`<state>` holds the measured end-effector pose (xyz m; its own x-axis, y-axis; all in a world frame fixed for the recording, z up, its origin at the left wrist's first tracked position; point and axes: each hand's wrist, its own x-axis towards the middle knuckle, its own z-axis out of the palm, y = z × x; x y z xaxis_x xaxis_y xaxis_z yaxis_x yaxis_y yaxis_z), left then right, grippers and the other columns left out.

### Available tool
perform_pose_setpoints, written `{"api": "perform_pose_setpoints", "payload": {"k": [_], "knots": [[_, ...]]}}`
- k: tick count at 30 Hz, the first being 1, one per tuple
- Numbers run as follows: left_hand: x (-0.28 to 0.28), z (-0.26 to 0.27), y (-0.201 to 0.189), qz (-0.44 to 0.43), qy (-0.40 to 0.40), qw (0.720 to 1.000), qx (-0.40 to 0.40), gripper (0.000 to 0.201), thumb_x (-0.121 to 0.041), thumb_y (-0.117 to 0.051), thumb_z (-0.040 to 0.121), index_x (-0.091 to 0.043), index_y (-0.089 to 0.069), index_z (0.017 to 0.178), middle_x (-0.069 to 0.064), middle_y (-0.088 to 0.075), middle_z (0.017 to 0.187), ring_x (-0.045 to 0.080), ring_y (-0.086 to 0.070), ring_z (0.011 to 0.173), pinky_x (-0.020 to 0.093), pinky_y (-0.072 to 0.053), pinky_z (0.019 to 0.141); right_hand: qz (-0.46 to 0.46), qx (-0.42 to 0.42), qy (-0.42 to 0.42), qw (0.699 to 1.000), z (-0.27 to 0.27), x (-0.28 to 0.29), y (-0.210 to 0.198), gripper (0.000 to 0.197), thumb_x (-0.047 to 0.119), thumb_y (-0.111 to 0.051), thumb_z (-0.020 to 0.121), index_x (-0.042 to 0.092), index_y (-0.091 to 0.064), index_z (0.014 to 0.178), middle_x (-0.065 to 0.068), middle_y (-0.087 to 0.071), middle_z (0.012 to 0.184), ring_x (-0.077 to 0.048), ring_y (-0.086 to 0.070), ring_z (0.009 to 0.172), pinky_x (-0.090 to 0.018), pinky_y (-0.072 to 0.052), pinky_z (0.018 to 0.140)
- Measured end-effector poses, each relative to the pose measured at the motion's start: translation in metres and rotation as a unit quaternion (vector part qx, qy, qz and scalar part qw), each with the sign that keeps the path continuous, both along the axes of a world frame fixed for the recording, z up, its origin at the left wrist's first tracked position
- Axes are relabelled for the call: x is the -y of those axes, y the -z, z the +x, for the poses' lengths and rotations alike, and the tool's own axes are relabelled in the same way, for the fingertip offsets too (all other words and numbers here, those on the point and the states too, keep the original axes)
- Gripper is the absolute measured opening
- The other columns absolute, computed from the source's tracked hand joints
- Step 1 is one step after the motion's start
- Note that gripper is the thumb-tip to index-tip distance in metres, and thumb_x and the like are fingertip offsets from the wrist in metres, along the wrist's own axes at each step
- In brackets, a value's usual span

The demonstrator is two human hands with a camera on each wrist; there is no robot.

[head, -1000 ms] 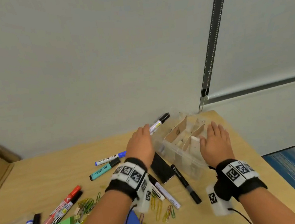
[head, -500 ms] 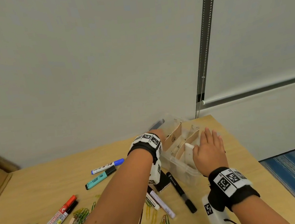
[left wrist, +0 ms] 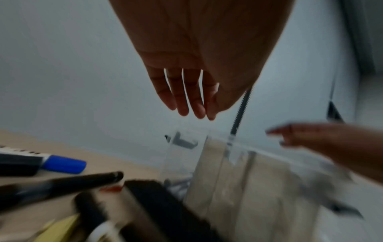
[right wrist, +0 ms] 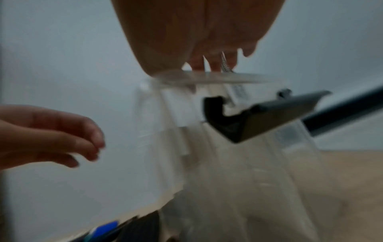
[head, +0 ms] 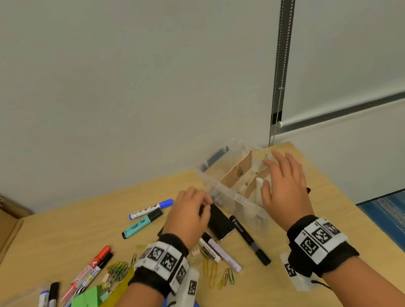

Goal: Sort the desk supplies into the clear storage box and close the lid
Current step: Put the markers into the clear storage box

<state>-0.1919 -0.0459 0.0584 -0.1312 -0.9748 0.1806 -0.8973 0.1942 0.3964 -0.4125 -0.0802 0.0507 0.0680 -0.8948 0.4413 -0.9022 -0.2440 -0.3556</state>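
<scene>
The right hand [head: 285,189] lies flat with fingers spread over the near end of the clear box [head: 231,198], holding nothing. The left hand [head: 191,215] hovers just beside the box's left wall, over a black eraser [head: 219,223], its fingers loose and apart in the wrist view, gripping nothing.

The box stands at the desk's far right corner, lid off, split by cardboard dividers [head: 239,173]. It looks light, stiff and slick, so I'd expect it to slide unless steadied by its rim or walls; the dark latches at its ends are the other hold.

The pens [head: 149,208] and markers [head: 93,265] are hard and apt to roll; take them mid-barrel. The paper clips [head: 217,272] are small and scattered, awkward to pinch. A black pen [head: 247,239] lies close against the box front, and sticky pads [head: 84,303] crowd the near left.
</scene>
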Motion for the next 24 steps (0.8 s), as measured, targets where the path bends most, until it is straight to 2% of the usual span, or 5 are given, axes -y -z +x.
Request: {"api": "perform_pose_setpoints", "payload": {"k": [3, 5, 8, 15, 24], "knots": [[-0.024, -0.007, 0.027, 0.073, 0.109, 0.986, 0.102, 0.021, -0.029, -0.049, 0.093, -0.030, -0.057, 0.112, -0.008, -0.052, 0.111, 0.011, -0.046, 0.105, 0.029, -0.043, 0.091, -0.096, 0.020, -0.147, 0.984, 0.018, -0.030, -0.003, 0.028, 0.012, -0.053, 0.086, 0.015, -0.057, 0.114, -0.001, -0.052, 0.126, -0.019, -0.044, 0.123, -0.036, -0.038, 0.106], [-0.031, -0.012, 0.041, 0.112, 0.146, 0.974, 0.134, 0.026, -0.027, -0.050, 0.093, -0.026, -0.057, 0.118, -0.003, -0.051, 0.117, 0.017, -0.045, 0.108, 0.031, -0.042, 0.091, -0.058, 0.012, -0.220, 0.974, 0.028, -0.044, 0.005, 0.018, 0.015, -0.050, 0.087, 0.017, -0.056, 0.104, 0.003, -0.055, 0.105, -0.013, -0.054, 0.097, -0.023, -0.047, 0.078], [-0.034, -0.017, 0.053, 0.142, 0.150, 0.966, 0.155, 0.030, -0.023, -0.051, 0.094, -0.023, -0.057, 0.122, 0.001, -0.049, 0.121, 0.021, -0.045, 0.112, 0.034, -0.041, 0.093, 0.055, -0.069, -0.193, 0.977, 0.037, -0.053, 0.031, 0.014, 0.017, -0.061, 0.082, 0.020, -0.057, 0.095, 0.004, -0.055, 0.088, -0.013, -0.059, 0.068, -0.019, -0.033, 0.050], [-0.032, -0.024, 0.061, 0.148, 0.169, 0.949, 0.224, 0.028, -0.022, -0.046, 0.096, -0.022, -0.059, 0.121, 0.003, -0.050, 0.123, 0.024, -0.043, 0.113, 0.037, -0.038, 0.093, 0.310, -0.228, -0.058, 0.921, 0.034, -0.068, 0.062, 0.032, 0.016, -0.038, 0.098, 0.012, -0.038, 0.129, -0.008, -0.049, 0.129, -0.025, -0.056, 0.111, -0.033, -0.045, 0.084], [-0.028, -0.034, 0.053, 0.136, 0.156, 0.935, 0.287, 0.027, -0.023, -0.048, 0.095, -0.016, -0.056, 0.120, 0.006, -0.050, 0.122, 0.026, -0.043, 0.110, 0.037, -0.034, 0.093, 0.136, -0.125, -0.134, 0.974, 0.024, -0.074, -0.040, 0.017, 0.038, -0.046, 0.092, 0.023, -0.053, 0.097, 0.008, -0.051, 0.092, -0.009, -0.053, 0.068, -0.025, -0.049, 0.061]]}}
